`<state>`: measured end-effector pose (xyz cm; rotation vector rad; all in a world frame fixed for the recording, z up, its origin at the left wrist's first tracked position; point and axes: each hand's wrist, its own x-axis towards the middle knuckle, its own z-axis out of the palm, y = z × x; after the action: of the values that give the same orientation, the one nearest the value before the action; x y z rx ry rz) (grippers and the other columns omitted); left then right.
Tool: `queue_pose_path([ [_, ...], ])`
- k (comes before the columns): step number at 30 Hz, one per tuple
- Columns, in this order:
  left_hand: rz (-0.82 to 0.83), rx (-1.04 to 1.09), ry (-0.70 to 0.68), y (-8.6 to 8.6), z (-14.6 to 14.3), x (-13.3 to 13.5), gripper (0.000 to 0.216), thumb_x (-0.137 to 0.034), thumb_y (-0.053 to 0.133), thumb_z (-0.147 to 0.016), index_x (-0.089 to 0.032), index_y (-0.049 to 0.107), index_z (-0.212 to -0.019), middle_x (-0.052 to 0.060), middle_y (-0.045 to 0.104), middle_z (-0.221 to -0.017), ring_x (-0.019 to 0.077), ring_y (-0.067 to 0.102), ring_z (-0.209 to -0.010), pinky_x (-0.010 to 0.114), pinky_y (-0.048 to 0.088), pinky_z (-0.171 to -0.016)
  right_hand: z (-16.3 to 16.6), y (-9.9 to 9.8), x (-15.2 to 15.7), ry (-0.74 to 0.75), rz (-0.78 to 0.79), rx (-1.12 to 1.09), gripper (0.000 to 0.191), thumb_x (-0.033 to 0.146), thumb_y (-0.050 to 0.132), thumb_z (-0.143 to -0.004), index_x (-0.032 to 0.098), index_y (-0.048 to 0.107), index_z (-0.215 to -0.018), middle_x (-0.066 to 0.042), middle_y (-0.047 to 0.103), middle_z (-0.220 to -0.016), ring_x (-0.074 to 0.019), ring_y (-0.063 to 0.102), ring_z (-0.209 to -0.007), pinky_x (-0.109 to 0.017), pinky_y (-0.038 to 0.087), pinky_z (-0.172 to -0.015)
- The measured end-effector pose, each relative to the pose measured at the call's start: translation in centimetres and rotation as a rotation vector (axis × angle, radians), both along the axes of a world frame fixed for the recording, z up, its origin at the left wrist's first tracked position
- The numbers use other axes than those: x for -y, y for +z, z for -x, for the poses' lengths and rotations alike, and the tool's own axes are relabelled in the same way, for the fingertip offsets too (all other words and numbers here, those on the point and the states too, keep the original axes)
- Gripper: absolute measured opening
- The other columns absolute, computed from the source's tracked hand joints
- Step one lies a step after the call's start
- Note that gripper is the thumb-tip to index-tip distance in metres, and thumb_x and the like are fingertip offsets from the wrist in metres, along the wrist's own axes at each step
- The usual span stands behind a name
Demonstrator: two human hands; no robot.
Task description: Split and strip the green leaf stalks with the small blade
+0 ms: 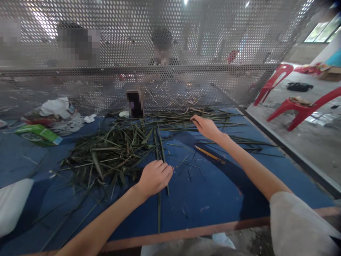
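Note:
My left hand [157, 177] is closed around long green leaf strips [159, 213], which run out above and below the fist across the blue table. My right hand [206, 126] is reached out over a bundle of long thin leaf strips [170, 122] along the back of the table. Its fingertips are pinched together at the strips; what lies between them, if anything, is too small to make out. Left of my left hand spreads a tangled pile of short cut leaf pieces [106, 153]. A slim yellow tool [210, 155] lies below my right forearm.
A perforated metal screen [186, 46] stands along the back, with people behind it. A phone [135, 105] leans against it. To the left are a green carton [38, 135], a filled basket [71, 122] and a white object [13, 206]. Red chairs [295, 108] stand at the right.

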<state>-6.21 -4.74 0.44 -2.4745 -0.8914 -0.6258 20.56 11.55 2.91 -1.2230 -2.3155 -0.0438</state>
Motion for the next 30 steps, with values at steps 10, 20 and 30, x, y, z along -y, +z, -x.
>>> queue_pose_path([
  [10,0.054,0.034,0.012,-0.6,0.6,-1.4,0.015,-0.015,0.053,-0.089,-0.01,0.065,-0.097,0.009,0.068,-0.086,0.0205,0.061,-0.085,0.034,0.051,-0.075,-1.5,-1.4,-1.6,0.048,0.245,0.087,0.033,0.044,0.052,-0.091,0.018,0.069,-0.102,-0.009,0.07,-0.1,-0.0209,0.064,-0.089,-0.029,0.047,-0.076],
  [20,0.094,0.002,-0.028,-0.7,0.5,-0.8,0.017,-0.015,0.051,-0.09,-0.01,0.066,-0.097,0.01,0.069,-0.087,0.0212,0.062,-0.085,0.035,0.053,-0.075,-1.1,-0.7,-1.1,-0.054,0.085,0.317,0.022,0.018,0.047,-0.093,0.012,0.061,-0.11,-0.013,0.07,-0.095,-0.0232,0.064,-0.089,-0.031,0.045,-0.076],
  [30,0.143,-0.01,-0.034,-0.9,0.3,-0.8,0.019,-0.015,0.049,-0.091,-0.011,0.067,-0.097,0.01,0.068,-0.086,0.0217,0.063,-0.084,0.036,0.054,-0.073,-2.6,-1.0,-2.1,0.053,0.184,0.112,0.022,0.02,0.049,-0.089,0.019,0.068,-0.101,-0.005,0.072,-0.098,-0.0202,0.064,-0.088,-0.029,0.046,-0.077],
])
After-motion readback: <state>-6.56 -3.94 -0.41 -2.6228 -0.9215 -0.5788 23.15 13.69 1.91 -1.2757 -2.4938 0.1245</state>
